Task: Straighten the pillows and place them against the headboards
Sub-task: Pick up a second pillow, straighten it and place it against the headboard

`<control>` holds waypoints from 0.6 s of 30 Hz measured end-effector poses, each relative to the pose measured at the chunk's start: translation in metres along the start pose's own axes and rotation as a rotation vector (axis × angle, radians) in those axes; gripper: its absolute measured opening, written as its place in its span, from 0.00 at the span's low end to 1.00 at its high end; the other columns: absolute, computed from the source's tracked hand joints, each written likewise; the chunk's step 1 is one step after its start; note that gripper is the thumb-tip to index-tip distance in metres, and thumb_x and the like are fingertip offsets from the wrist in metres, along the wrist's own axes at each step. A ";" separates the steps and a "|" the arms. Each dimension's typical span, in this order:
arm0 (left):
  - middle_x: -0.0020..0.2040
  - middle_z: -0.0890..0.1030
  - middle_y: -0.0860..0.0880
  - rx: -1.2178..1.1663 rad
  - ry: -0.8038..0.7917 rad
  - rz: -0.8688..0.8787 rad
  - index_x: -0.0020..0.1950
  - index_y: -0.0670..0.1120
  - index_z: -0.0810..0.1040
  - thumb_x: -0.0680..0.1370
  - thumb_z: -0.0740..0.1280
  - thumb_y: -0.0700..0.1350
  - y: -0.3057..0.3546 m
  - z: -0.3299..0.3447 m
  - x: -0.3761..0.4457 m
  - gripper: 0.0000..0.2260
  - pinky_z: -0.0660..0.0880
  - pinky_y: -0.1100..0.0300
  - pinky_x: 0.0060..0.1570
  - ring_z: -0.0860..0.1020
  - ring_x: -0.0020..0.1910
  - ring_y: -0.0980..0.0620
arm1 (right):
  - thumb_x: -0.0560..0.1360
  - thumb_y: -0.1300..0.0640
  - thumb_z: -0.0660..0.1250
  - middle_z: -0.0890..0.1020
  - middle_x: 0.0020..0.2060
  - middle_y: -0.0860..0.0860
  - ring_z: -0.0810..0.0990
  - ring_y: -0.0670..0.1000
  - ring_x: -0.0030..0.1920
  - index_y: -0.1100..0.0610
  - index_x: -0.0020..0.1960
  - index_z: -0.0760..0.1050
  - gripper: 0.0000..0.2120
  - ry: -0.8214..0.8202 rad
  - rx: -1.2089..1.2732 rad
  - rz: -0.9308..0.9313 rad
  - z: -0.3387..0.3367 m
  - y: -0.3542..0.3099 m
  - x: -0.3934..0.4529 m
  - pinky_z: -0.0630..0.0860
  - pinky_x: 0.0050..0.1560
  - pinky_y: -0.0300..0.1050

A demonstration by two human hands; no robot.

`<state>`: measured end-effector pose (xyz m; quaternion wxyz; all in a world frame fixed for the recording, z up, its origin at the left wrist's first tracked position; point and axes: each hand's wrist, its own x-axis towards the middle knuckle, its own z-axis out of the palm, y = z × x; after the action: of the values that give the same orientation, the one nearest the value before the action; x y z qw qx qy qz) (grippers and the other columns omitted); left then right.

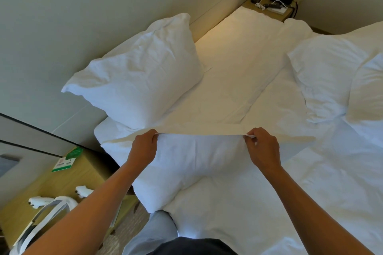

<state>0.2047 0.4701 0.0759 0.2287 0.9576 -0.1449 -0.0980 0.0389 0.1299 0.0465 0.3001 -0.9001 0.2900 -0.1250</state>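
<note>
I hold a white pillow (196, 157) up over the near corner of the bed. My left hand (144, 147) pinches its top edge on the left, and my right hand (262, 147) pinches the same edge on the right, so the cloth is stretched taut between them. A second white pillow (136, 74) leans against the pale headboard (103, 16) at the left. A third white pillow (327, 78) lies on the bed at the right, away from the headboard.
The white bed sheet (238, 58) stretches to a far bedside table (275, 10) with a phone and cables. A crumpled duvet (310, 182) covers the right side. A wooden bedside table (68, 178) with a green card stands at the left.
</note>
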 end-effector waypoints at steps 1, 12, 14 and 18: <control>0.30 0.73 0.50 -0.011 0.016 0.000 0.40 0.47 0.71 0.84 0.59 0.41 0.002 -0.003 -0.001 0.13 0.66 0.58 0.34 0.73 0.31 0.50 | 0.81 0.55 0.72 0.82 0.38 0.50 0.80 0.51 0.37 0.54 0.43 0.79 0.08 0.005 0.014 -0.007 -0.002 -0.001 0.001 0.71 0.35 0.35; 0.33 0.77 0.51 -0.112 0.157 -0.085 0.44 0.46 0.76 0.85 0.57 0.44 0.019 -0.054 0.017 0.13 0.66 0.62 0.32 0.75 0.32 0.54 | 0.80 0.56 0.71 0.83 0.40 0.50 0.79 0.52 0.39 0.55 0.44 0.79 0.07 0.066 0.030 -0.184 -0.020 -0.065 0.094 0.70 0.38 0.41; 0.31 0.75 0.51 -0.118 0.188 -0.094 0.42 0.45 0.75 0.85 0.57 0.44 0.017 -0.068 0.023 0.14 0.66 0.60 0.31 0.73 0.31 0.53 | 0.80 0.56 0.71 0.83 0.41 0.52 0.80 0.54 0.39 0.56 0.44 0.80 0.07 0.066 0.019 -0.258 -0.019 -0.088 0.124 0.71 0.41 0.43; 0.27 0.70 0.51 -0.148 0.267 -0.138 0.36 0.47 0.69 0.84 0.58 0.43 0.011 -0.090 0.037 0.16 0.64 0.57 0.30 0.68 0.28 0.52 | 0.80 0.54 0.71 0.83 0.41 0.53 0.81 0.56 0.39 0.56 0.44 0.79 0.08 0.073 0.009 -0.398 -0.013 -0.134 0.181 0.72 0.44 0.45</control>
<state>0.2600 0.4855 0.1552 0.3084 0.9504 -0.0392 0.0044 0.2379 0.1026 0.1482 0.2631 -0.9331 0.1167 -0.2157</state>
